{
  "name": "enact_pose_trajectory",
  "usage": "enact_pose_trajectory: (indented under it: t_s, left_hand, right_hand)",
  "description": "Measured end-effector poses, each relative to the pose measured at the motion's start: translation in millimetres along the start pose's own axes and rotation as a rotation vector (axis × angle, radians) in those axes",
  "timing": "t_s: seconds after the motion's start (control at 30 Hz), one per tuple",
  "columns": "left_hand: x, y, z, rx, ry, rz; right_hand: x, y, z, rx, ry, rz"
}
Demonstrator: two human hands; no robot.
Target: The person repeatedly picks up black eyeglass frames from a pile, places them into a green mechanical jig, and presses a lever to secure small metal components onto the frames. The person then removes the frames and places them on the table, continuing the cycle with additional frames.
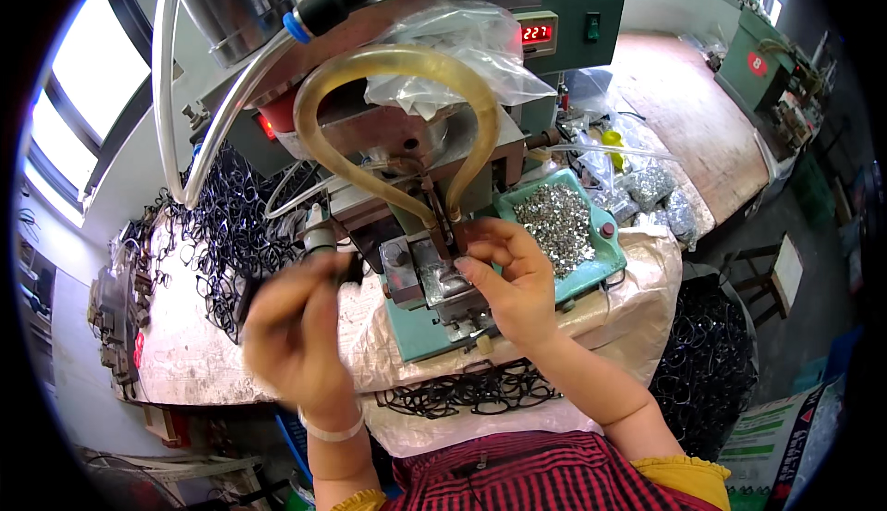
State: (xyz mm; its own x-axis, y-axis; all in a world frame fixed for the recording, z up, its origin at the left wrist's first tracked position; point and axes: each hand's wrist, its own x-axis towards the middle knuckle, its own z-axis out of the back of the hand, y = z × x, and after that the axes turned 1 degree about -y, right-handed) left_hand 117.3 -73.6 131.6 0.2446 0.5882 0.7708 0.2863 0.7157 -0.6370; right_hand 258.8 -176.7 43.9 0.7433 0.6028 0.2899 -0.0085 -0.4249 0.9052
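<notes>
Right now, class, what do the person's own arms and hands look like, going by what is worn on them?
Both forearms are bare. The left hand, blurred in this view, has a pale band round the wrist. The right hand wears nothing visible. Yellow sleeve cuffs show at the lower edge, over a red and black checked garment.

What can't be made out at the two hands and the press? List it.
- Left hand, head view: motion blur smears the dark piece it holds; kind and grip unclear.
- Right hand: its fingers cover whatever they pinch at the metal fixture.
- Small metal parts in the teal tray: too small to tell shape.
</notes>
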Motion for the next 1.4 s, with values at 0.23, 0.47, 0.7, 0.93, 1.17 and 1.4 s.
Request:
enact_pose_trajectory:
  t_s: [0.23, 0.47, 0.7, 0.93, 1.17, 1.4]
  left_hand:
    - [4, 11, 7, -0.09, 0.039, 0.041]
    - [-44, 14, 17, 0.018, 0.284, -0.141]
    - [-49, 31, -9, 0.176, 0.641, -0.488]
    - [-42, 37, -7, 0.093, 0.685, -0.419]
    - [-85, 21, 32, 0.364, 0.542, -0.346]
    - [-78, 70, 126, 0.809, -0.097, 0.097]
  right_hand:
    - [-5, 1, -17, 0.42, -0.052, -0.131]
    - [-7, 4, 19, -0.791, 0.046, 0.569]
    - [22, -30, 91, -0.397, -0.501, 0.113]
    - [49, -31, 103, -0.775, -0.285, 0.205]
    - [59, -57, 93, -1.351, 0.09, 0.474]
    - [6, -49, 139, -0.314, -0.433, -0.007]
